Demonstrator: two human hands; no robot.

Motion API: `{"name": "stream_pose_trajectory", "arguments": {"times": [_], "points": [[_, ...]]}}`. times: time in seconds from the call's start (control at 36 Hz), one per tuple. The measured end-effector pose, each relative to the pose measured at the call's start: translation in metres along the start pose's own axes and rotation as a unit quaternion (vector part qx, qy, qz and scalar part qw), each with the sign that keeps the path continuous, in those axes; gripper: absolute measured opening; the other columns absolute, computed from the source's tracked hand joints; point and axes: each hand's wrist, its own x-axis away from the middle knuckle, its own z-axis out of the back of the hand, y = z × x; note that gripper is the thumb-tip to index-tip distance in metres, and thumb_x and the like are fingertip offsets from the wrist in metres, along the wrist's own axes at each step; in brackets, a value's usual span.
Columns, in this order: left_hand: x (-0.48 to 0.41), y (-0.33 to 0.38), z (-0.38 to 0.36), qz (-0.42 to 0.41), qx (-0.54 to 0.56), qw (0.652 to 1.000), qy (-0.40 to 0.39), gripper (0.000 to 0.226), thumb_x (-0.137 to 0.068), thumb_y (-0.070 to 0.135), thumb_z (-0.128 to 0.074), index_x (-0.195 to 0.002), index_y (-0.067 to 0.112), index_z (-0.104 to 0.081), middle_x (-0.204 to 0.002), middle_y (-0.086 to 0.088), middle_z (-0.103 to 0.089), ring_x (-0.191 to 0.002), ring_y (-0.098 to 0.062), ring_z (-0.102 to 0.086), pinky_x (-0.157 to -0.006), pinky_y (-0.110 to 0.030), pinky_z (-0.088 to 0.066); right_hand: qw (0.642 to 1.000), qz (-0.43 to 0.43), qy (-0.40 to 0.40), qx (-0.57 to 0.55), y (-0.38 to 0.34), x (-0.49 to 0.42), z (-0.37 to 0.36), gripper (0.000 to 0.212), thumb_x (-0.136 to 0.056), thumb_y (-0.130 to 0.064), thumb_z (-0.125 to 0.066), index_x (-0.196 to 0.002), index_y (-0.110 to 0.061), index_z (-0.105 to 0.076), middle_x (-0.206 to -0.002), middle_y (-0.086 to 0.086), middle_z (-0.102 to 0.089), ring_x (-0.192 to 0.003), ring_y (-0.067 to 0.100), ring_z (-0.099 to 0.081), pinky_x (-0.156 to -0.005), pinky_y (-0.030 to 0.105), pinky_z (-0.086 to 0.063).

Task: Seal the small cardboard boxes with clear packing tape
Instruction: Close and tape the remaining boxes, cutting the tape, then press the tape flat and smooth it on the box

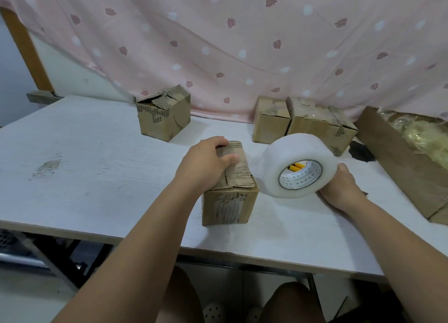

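Near the table's (97,152) front edge, the left hand (206,162) presses the cardboard box's (230,191) flaps closed with fingers curled over its top, while the right hand (339,189) grips the clear tape roll (298,165) beside it, ready for sealing.

Near box (230,201): small, brown, worn cardboard; top flaps folded shut, outer paper torn on top and front; set upright.
Tape roll (291,157): large, milky-clear, on edge, printed core facing the camera, just right of near box.
Left rear box (163,116): flaps crumpled, noted behind-left of near box.
Middle rear box (270,122) and right rear box (320,126): side by side, behind-right of near box.
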Motion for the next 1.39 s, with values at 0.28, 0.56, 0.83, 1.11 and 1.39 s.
{"name": "stream_pose_trajectory", "arguments": {"times": [0.28,0.56,0.83,1.11,1.39], "points": [[0.001,0.0,-0.001,0.001,0.0,1.0,0.004,0.045,-0.091,0.041,-0.062,-0.133,0.028,-0.054,-0.137,0.006,-0.052,-0.121,-0.014,-0.048,-0.087,-0.024,-0.033,0.971,0.079,0.214,0.076,-0.009,0.013,0.033,0.026,-0.086,-0.016,-0.064,-0.111,-0.01,-0.061,-0.077,0.008,-0.051,-0.079,0.03,-0.043,-0.061,0.034,-0.029],[0.001,0.001,0.0,0.002,0.0,1.0,0.003,0.045,-0.092,0.041,-0.061,-0.134,0.028,-0.053,-0.139,0.007,-0.05,-0.123,-0.015,-0.047,-0.09,-0.024,-0.034,0.809,0.136,0.471,-0.323,-0.08,0.057,0.097,0.029,-0.081,-0.05,-0.072,-0.082,-0.032,-0.05,-0.091,0.004,-0.063,-0.082,0.02,-0.065,-0.076,0.038,-0.055],[0.0,0.0,0.0,-0.002,0.013,1.0,0.002,0.047,-0.09,0.039,-0.065,-0.134,0.026,-0.054,-0.141,0.008,-0.05,-0.126,-0.013,-0.046,-0.093,-0.023,-0.033,0.754,0.151,0.191,-0.61,-0.146,0.091,0.062,0.002,-0.1,-0.028,-0.054,-0.102,-0.029,-0.053,-0.095,0.007,-0.073,-0.062,0.02,-0.066,-0.059,0.029,-0.057],[-0.001,0.0,0.001,-0.022,0.007,1.0,-0.01,0.043,-0.091,0.038,-0.064,-0.132,0.029,-0.057,-0.146,0.014,-0.045,-0.132,-0.011,-0.042,-0.096,-0.023,-0.029,0.865,0.137,0.185,-0.446,-0.145,0.07,0.042,0.024,-0.079,-0.005,-0.068,-0.078,-0.024,-0.055,-0.065,-0.008,-0.058,-0.059,0.007,-0.056,-0.053,0.019,-0.044],[-0.004,-0.003,0.002,-0.042,-0.02,0.999,-0.018,0.036,-0.092,0.04,-0.061,-0.128,0.034,-0.06,-0.148,0.015,-0.042,-0.133,-0.011,-0.04,-0.104,-0.03,-0.03,0.897,0.117,0.195,-0.378,-0.136,0.066,0.045,0.017,-0.088,-0.018,-0.061,-0.077,-0.005,-0.067,-0.061,0.009,-0.066,-0.058,0.015,-0.067,-0.05,0.024,-0.047]]}}
